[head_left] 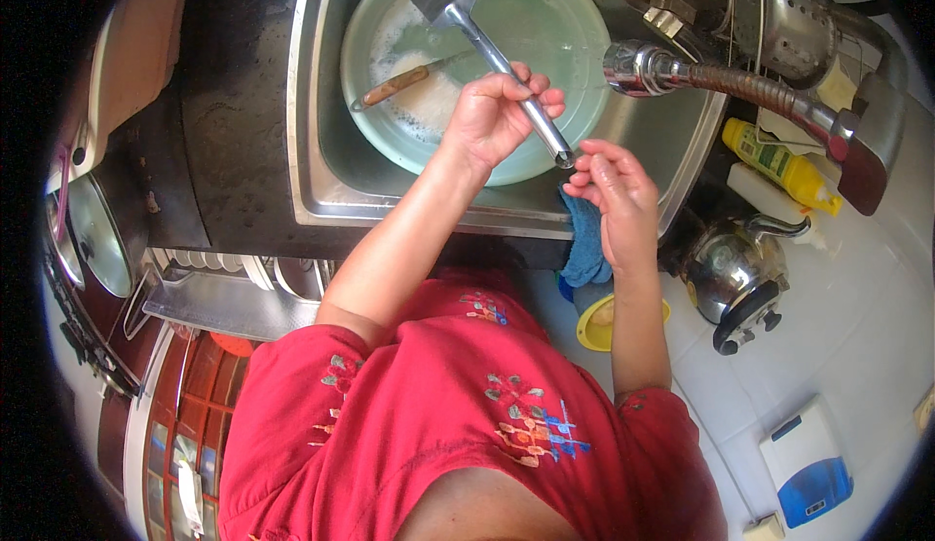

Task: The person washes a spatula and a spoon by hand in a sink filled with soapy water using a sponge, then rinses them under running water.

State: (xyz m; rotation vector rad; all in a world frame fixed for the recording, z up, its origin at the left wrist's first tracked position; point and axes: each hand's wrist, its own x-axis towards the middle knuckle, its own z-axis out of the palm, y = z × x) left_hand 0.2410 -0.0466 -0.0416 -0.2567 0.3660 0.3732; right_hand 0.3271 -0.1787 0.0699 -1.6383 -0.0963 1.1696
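My left hand (504, 114) grips a metal spatula (497, 55) by its shiny tubular handle. The spatula's flat, squarish blade points up and away, over a pale green basin (350, 66) of sudsy water. My right hand (617, 190) is beside the handle's hollow lower end, fingers loosely curled and nothing visible in them; whether the fingertips touch the rim is unclear. In the basin lies a knife (398, 87) with a wooden handle, its blade partly under water. The basin sits in a stainless steel sink (672, 165).
A chrome faucet head (635, 68) on a flexible neck reaches over the basin's right side. A blue cloth (584, 238) hangs at the sink's front edge. To the right are a yellow bottle (781, 165) and a steel kettle (734, 267). A dish rack (234, 300) is at lower left.
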